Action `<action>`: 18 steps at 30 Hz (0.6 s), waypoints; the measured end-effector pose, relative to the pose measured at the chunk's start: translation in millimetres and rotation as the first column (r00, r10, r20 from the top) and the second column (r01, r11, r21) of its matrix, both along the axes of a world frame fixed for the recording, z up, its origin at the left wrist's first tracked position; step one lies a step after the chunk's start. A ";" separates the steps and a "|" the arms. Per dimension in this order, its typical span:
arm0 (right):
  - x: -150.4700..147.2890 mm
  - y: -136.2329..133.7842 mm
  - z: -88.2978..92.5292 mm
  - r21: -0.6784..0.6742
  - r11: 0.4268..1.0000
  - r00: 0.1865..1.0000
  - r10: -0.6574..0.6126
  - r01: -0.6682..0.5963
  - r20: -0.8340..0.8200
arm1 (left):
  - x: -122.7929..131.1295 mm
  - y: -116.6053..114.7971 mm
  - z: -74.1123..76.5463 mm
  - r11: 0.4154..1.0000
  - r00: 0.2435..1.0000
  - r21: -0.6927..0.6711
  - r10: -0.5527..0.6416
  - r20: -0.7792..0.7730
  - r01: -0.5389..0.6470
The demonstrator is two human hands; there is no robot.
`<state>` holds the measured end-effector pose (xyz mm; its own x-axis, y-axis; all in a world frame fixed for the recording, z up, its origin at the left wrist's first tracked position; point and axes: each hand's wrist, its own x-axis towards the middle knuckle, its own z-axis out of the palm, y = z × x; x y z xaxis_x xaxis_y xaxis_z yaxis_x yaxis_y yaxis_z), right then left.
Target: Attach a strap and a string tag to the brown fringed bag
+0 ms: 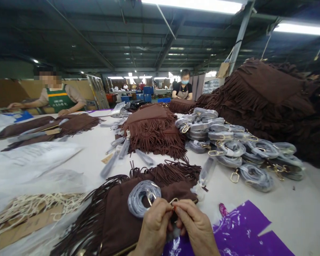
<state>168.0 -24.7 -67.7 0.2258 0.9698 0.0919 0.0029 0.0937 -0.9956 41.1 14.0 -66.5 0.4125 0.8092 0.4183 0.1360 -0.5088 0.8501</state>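
A brown fringed suede bag (114,217) lies flat on the white table (296,209) right in front of me. On top of it rests a coiled strap wrapped in grey plastic (140,197) with a gold clasp. My left hand (153,227) and my right hand (196,225) meet over the bag's top edge. Both pinch with closed fingers at the small gold clasp (174,201) between them.
A heap of wrapped coiled straps (240,147) lies to the right, a tall stack of fringed bags (266,99) behind it. More bags (154,129) sit mid-table. Purple plastic (242,231), cords on card (29,209) and plastic bags (26,158) flank me. Two people work at the far side.
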 end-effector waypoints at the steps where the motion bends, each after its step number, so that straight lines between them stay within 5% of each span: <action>1: 0.6 0.1 -0.8 -0.006 1.000 1.000 0.004 -0.004 0.004 | 0.3 -0.4 0.7 1.000 1.000 -0.007 0.003 -0.009 -0.003; 9: 4.9 3.9 1.0 -0.112 0.991 0.995 0.061 -0.069 -0.075 | -1.4 -0.1 -0.8 0.998 0.998 -0.058 -0.023 -0.063 0.019; 18: 2.4 3.5 1.2 -0.126 0.989 0.996 0.077 -0.082 -0.045 | 4.7 -2.5 -4.8 0.995 0.998 0.082 0.056 -0.015 -0.055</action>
<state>170.4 -21.2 -66.6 0.1485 0.9881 -0.0411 -0.0391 -0.0357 -0.9986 45.8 11.5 -71.4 0.3752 0.7947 0.4771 0.1801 -0.5674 0.8035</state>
